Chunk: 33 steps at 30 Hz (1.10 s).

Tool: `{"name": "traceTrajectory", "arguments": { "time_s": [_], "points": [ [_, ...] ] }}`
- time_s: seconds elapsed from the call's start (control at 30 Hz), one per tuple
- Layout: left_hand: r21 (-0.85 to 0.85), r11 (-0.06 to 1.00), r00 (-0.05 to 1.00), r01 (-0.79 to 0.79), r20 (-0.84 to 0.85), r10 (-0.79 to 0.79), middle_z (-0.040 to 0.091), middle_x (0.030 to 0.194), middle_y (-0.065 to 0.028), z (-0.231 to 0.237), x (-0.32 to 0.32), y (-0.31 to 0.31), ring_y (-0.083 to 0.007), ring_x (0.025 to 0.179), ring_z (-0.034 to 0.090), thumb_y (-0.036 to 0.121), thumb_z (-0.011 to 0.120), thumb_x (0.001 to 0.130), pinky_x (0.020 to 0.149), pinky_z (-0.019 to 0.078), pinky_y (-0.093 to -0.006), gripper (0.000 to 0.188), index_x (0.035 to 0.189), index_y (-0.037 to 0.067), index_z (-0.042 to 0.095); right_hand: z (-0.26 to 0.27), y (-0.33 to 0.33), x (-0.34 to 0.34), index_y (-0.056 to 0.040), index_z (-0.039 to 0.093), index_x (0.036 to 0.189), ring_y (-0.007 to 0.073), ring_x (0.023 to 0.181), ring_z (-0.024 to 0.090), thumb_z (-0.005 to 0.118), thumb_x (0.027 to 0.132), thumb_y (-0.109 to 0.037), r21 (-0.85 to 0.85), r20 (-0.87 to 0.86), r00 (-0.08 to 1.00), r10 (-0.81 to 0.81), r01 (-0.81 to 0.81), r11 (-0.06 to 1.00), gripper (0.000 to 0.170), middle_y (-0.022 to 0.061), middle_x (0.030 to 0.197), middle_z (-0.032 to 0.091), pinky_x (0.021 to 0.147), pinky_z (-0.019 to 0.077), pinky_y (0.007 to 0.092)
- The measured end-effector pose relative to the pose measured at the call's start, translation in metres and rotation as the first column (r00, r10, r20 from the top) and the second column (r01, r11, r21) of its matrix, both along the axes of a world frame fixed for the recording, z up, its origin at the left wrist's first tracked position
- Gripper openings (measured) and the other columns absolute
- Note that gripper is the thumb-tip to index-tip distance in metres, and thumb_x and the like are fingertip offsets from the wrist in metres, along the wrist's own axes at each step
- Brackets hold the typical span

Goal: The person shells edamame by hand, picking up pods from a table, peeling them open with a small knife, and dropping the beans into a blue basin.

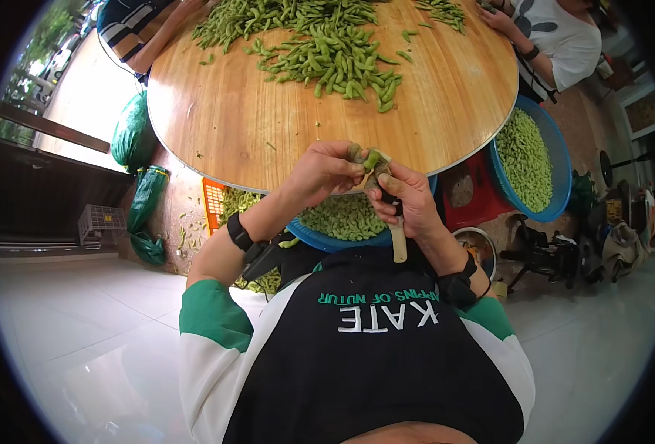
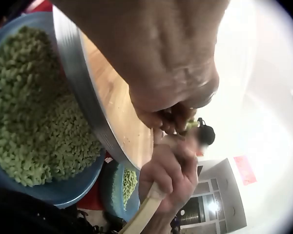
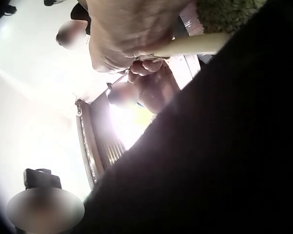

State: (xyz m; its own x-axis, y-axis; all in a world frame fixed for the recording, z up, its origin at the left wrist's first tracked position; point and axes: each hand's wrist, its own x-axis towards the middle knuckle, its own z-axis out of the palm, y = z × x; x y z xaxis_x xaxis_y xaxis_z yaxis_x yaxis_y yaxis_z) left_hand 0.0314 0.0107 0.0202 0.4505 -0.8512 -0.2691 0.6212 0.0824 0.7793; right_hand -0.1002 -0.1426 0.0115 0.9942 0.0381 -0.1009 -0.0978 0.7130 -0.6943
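Over the near edge of the round wooden table (image 1: pixel 224 133), my hands meet at a green soybean pod (image 1: pixel 372 158). The fingertips of my left hand (image 1: pixel 323 172) pinch it from the left. My right hand (image 1: pixel 410 198) grips a tool with a long cream handle (image 1: pixel 399 244), which sticks out below the fist toward my body. The tool's working end is hidden among the fingers. In the left wrist view the same cream handle (image 2: pixel 142 214) slants down from the right hand. A pile of soybean pods (image 1: pixel 335 63) lies farther back on the table.
Below my hands stands a blue basin (image 1: pixel 312 238) of shelled beans. Another blue basin (image 1: pixel 560 177) of beans is at the right, near a red stool (image 1: pixel 479 192). An orange crate (image 1: pixel 213 200) and green sacks (image 1: pixel 131 133) are at the left. Two people sit across the table.
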Motion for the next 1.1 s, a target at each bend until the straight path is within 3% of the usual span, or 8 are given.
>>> {"name": "traceTrajectory", "arguments": {
  "time_s": [0.23, 0.33, 0.4, 0.5, 0.63, 0.73, 0.8, 1.1],
  "points": [
    [-0.169, 0.974, 0.931, 0.153, -0.306, -0.199, 0.059, 0.076, -0.003, -0.013, 0.005, -0.002, -0.0119, 0.064, 0.057, 0.002, 0.063, 0.082, 0.05, 0.0406, -0.0239, 0.016, 0.098, 0.001, 0.063, -0.003, -0.004, 0.002, -0.0034, 0.052, 0.118, 0.0082, 0.051, 0.039, 0.05, 0.097, -0.015, 0.317, 0.003, 0.994, 0.107, -0.102, 0.943, 0.024, 0.0067, 0.082, 0.053, 0.039, 0.0333, 0.0181],
    [0.127, 0.992, 0.978, -0.021, 0.209, -0.006, 0.06, 0.078, -0.0068, -0.006, -0.006, -0.008, -0.0167, 0.063, 0.058, 0.006, 0.063, 0.083, 0.049, 0.0416, -0.0284, 0.017, 0.098, 0.0, 0.061, -0.008, -0.004, 0.003, -0.0051, 0.053, 0.114, 0.008, 0.051, 0.038, 0.049, 0.097, -0.016, 0.364, -0.071, 0.995, 0.065, -0.035, 0.931, 0.02, 0.0065, 0.082, 0.052, 0.039, 0.0328, 0.018],
    [0.009, 0.96, 0.085, -0.278, 0.996, 0.015, 0.06, 0.077, -0.0118, 0.003, -0.016, -0.006, -0.0237, 0.062, 0.058, 0.009, 0.063, 0.082, 0.051, 0.0441, -0.0325, 0.017, 0.095, -0.001, 0.06, -0.007, -0.002, 0.005, -0.0058, 0.053, 0.111, 0.0077, 0.052, 0.038, 0.049, 0.097, -0.016, 0.392, -0.108, 0.993, 0.045, 0.001, 0.92, 0.017, 0.0062, 0.083, 0.052, 0.038, 0.0324, 0.0179],
    [-0.085, 0.951, -0.341, -0.298, 0.94, -0.023, 0.058, 0.077, -0.0156, -0.005, -0.015, -0.006, -0.0294, 0.063, 0.058, 0.009, 0.065, 0.08, 0.054, 0.0464, -0.0346, 0.016, 0.091, -0.001, 0.06, -0.007, 0.001, 0.006, -0.0067, 0.052, 0.108, 0.0072, 0.054, 0.039, 0.049, 0.097, -0.017, 0.46, -0.116, 0.991, 0.069, -0.008, 0.888, 0.015, 0.0058, 0.083, 0.051, 0.038, 0.0315, 0.0177],
    [-0.069, 0.945, -0.389, -0.32, 0.919, -0.065, 0.059, 0.076, -0.0149, -0.002, -0.018, -0.006, -0.0296, 0.065, 0.06, 0.01, 0.066, 0.081, 0.053, 0.046, -0.0338, 0.013, 0.088, 0.001, 0.061, -0.006, 0.006, 0.006, -0.0071, 0.051, 0.11, 0.0069, 0.054, 0.039, 0.05, 0.097, -0.017, 0.507, -0.102, 0.992, 0.071, -0.01, 0.862, 0.016, 0.0051, 0.082, 0.051, 0.038, 0.0312, 0.0173],
    [-0.019, 0.933, 0.212, -0.358, 0.972, 0.101, 0.06, 0.072, -0.0141, 0.007, -0.019, -0.008, -0.0241, 0.06, 0.058, 0.011, 0.064, 0.083, 0.052, 0.0444, -0.0318, 0.011, 0.087, 0.001, 0.063, -0.003, 0.006, 0.006, -0.0064, 0.052, 0.108, 0.0068, 0.054, 0.041, 0.05, 0.097, -0.016, 0.376, -0.105, 0.994, 0.009, 0.031, 0.926, 0.015, 0.0051, 0.082, 0.051, 0.039, 0.0317, 0.0174],
    [0.235, 0.936, 0.848, -0.26, 0.52, 0.105, 0.059, 0.066, -0.0132, 0.005, -0.013, -0.01, -0.0184, 0.054, 0.054, 0.01, 0.061, 0.086, 0.051, 0.0436, -0.0313, 0.012, 0.087, -0.002, 0.064, -0.005, 0.006, 0.004, -0.0057, 0.053, 0.106, 0.0067, 0.055, 0.042, 0.051, 0.097, -0.016, 0.296, -0.095, 0.995, -0.022, 0.049, 0.954, 0.014, 0.0052, 0.082, 0.052, 0.039, 0.0321, 0.0175],
    [0.197, 0.915, 0.404, -0.353, 0.914, -0.041, 0.059, 0.064, -0.0093, 0.006, -0.034, -0.008, -0.0124, 0.054, 0.052, 0.009, 0.06, 0.086, 0.051, 0.0429, -0.0291, 0.014, 0.092, -0.003, 0.063, -0.013, 0.01, 0.007, 0.0025, 0.054, 0.104, 0.0131, 0.067, 0.055, 0.059, 0.09, -0.008, -0.712, 0.229, 0.894, -0.385, 0.423, 0.56, 0.018, 0.006, 0.086, 0.059, 0.056, 0.0466, 0.0282]
  ]
}}
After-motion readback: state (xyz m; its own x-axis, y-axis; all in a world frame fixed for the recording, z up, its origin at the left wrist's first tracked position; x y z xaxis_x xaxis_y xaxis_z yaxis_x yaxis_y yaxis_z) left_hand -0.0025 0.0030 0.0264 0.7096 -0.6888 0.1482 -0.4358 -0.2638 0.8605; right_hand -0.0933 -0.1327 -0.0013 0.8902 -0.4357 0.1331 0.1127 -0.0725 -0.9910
